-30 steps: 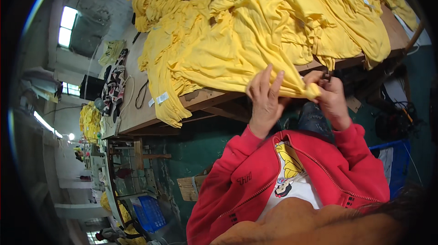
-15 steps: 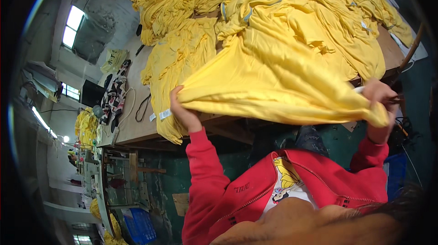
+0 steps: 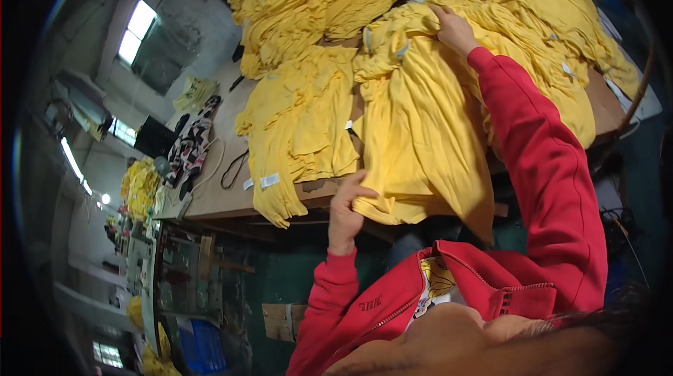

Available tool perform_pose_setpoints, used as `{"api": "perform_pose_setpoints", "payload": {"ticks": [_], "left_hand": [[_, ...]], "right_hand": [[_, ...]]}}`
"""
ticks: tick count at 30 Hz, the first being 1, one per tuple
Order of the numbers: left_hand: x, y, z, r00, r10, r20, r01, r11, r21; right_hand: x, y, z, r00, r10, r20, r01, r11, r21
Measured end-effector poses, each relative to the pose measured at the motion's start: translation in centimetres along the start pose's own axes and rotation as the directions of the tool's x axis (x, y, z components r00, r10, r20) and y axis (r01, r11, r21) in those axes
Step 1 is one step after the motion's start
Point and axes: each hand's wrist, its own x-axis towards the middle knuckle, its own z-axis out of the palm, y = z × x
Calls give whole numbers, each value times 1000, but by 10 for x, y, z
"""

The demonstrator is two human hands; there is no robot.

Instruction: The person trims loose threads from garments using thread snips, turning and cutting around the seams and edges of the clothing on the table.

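Left hand (image 3: 345, 209): fingers closed on the near left corner of a yellow garment (image 3: 427, 131), at the tabletop's front edge. Grip looks light, perhaps to keep the hem straight and the cloth from sliding.

Right hand (image 3: 456, 31): arm stretched far across, fingers at the garment's far end, near a grey-blue strip (image 3: 402, 50). Cannot tell whether they pinch the cloth or only press it. With a hand at each end, the length between seems kept fairly flat; long folds run through it. Near right corner hangs past the edge, held by neither hand.

Just left: left pile (image 3: 301, 120), crumpled, one end drooping over the edge. White label (image 3: 270, 181) there; print too small to read. Right pile (image 3: 554, 60) carries another pale tag (image 3: 568, 70), also unreadable. Rear pile (image 3: 315, 1) heaped at the back, possibly to leave the front free for handling. No brand can be made out on the cloth.

Tabletop (image 3: 210, 197), left end: dark cord loop (image 3: 235, 171), patterned cloth (image 3: 191, 145). Below, on the floor: blue crate (image 3: 202, 346).
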Motion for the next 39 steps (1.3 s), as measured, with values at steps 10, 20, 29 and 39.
{"api": "perform_pose_setpoints", "payload": {"ticks": [10, 20, 29, 39], "left_hand": [[-16, 9, -22, 968, -252, 0, 249, 957, 146], [45, 72, 47, 978, 77, -196, -111, 979, -168], [39, 84, -50, 883, 61, -465, -240, 911, -336], [344, 50, -200, 737, 186, -650, -3, 962, 272]], "right_hand": [[37, -71, -54, 962, -243, -124, 272, 839, 470], [-5, -286, -228, 685, -724, -81, 486, 371, 791], [-29, -206, -233, 976, -214, -32, 70, 173, 982], [-115, 1, -178, 889, 382, 251, -457, 744, 487]]}}
